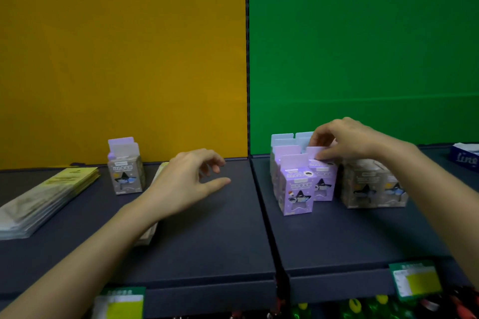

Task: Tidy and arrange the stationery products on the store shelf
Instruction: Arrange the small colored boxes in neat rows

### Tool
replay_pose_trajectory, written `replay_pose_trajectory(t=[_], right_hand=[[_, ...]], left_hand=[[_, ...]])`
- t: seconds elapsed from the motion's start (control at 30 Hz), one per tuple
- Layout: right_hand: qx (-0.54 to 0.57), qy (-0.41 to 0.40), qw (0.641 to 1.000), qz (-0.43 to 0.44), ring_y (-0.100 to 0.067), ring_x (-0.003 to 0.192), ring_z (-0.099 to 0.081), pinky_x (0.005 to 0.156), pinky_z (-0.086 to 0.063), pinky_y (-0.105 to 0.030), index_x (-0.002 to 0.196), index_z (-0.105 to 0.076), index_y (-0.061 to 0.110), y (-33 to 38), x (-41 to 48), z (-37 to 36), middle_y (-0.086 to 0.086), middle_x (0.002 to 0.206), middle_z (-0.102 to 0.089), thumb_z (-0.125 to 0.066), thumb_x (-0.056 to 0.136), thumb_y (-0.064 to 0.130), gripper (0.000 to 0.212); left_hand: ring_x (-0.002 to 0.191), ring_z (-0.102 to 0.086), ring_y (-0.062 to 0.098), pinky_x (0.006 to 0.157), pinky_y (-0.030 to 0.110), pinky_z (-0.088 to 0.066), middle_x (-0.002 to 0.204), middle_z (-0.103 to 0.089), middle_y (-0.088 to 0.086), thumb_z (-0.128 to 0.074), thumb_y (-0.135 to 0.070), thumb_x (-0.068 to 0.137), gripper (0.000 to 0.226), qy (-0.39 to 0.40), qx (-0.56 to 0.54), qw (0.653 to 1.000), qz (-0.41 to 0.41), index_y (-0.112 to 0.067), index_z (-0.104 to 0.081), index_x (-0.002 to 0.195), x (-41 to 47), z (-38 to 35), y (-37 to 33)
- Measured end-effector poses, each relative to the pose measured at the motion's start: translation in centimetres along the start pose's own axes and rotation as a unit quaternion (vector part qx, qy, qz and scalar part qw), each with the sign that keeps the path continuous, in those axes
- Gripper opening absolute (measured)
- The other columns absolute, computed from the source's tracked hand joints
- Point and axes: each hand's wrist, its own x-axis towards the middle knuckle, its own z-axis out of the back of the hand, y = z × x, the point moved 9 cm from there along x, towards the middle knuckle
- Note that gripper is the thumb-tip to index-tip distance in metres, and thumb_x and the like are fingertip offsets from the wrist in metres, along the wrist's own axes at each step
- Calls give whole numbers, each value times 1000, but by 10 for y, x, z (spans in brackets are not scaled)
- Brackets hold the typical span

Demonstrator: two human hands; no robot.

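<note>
Fingers of right hand pinch purple box tab.

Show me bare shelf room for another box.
Bare shelf lies between the left hand and the purple boxes, and along the front before them. Crowded: at the right hand, purple and grey boxes stand packed; flat packets fill the far left.

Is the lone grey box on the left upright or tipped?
Upright: the grey box stands on its base on the shelf, hang tab pointing up.
</note>
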Motion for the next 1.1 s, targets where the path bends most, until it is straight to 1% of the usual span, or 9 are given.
replay_pose_trajectory(t=[0.1,0.13,0.2,0.27,0.43,0.6,0.73,0.87,1.1], right_hand=[[3,-23,1000,3,-16,93,-60,74,-44,-15,102,-65,19,11,-5,14,2,96,-67,-77,71,19,33],[0,-40,999,7,-17,95,-60,76,-43,-14,105,-65,17,17,-7,22,1,98,-67,-76,72,17,35],[-6,-79,996,27,-20,97,-61,83,-44,-25,107,-64,14,38,-7,36,-1,101,-68,-73,74,13,33],[10,-99,994,54,-16,92,-61,82,-41,-25,104,-65,15,68,-3,44,1,97,-67,-71,76,12,29],[50,-71,985,147,-12,85,-63,73,-44,-17,100,-66,16,160,29,26,4,92,-67,-69,79,14,21],[87,-25,979,181,-15,92,-62,82,-49,-30,108,-62,17,241,62,-16,0,104,-68,-67,81,21,27],[79,14,980,183,-17,100,-60,82,-49,-30,125,-50,16,287,88,-60,-2,123,-58,-71,78,29,53],[105,29,983,148,-21,112,-55,90,-48,-34,137,-34,13,315,113,-91,-6,136,-47,-75,72,33,80],[82,10,993,87,-23,98,-61,84,-49,-46,119,-47,21,321,127,-110,-4,117,-62,-80,63,40,68]], left_hand=[[82,-60,10,72,30,-50,89,-64,-8,-65,-33,80,21,15,16,1000,-4,-20,-64,96,-8,9,19],[81,-59,9,72,30,-50,88,-64,-8,-64,-30,81,17,15,18,1000,-4,-20,-65,95,-11,14,25],[79,-58,6,71,29,-49,86,-63,-9,-62,-26,83,10,0,18,1000,9,-21,-65,91,-18,28,39],[77,-58,6,69,30,-48,84,-63,-8,-60,-24,84,7,-30,23,999,31,-20,-64,89,-25,47,56],[77,-61,19,69,39,-52,85,-63,-3,-55,-26,83,18,-119,81,987,65,-14,-66,91,-41,105,99],[83,-60,25,71,36,-48,95,-65,9,-54,-9,87,16,-145,85,979,116,-7,-63,99,-44,140,157],[93,-57,27,77,39,-45,107,-60,12,-57,-10,85,30,-102,55,978,173,-5,-53,115,-41,140,212],[98,-48,21,81,36,-42,123,-50,12,-65,-14,80,57,-5,2,980,201,-6,-37,129,-31,120,247],[109,-47,22,91,38,-43,135,-41,11,-71,-14,75,81,104,-109,965,213,-8,-20,138,-15,81,264]])
